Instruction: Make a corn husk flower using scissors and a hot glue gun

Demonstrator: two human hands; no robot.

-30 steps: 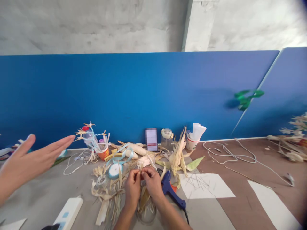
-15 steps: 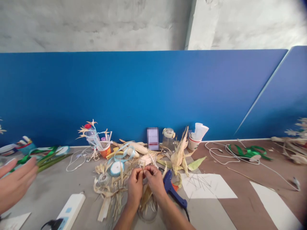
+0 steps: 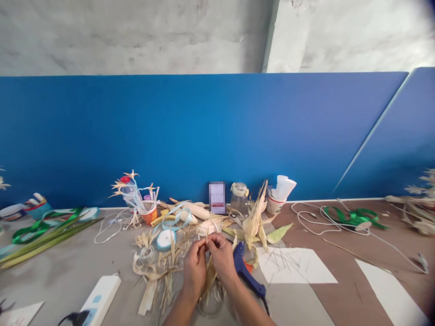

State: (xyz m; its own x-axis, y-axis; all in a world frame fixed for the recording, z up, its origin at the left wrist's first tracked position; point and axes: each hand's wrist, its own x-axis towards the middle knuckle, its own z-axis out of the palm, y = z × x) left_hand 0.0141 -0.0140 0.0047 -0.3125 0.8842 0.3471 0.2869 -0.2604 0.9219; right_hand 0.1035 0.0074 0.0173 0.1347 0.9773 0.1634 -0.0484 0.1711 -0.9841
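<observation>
At left, a co-worker's hand has gone, uncovering green stalks (image 3: 57,236), so nothing crosses the work; husk strips (image 3: 166,283) lie beside the left hand (image 3: 195,267), which meets the right hand (image 3: 221,259), both seemingly pinched on a small piece, mostly hidden between them

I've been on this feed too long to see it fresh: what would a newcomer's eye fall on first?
Probably the blue partition, spanning the view behind the table. Next, the left hand and right hand, fingers close together at lower centre, among dried husks. Then the dark-blue glue gun just right of them.
</observation>
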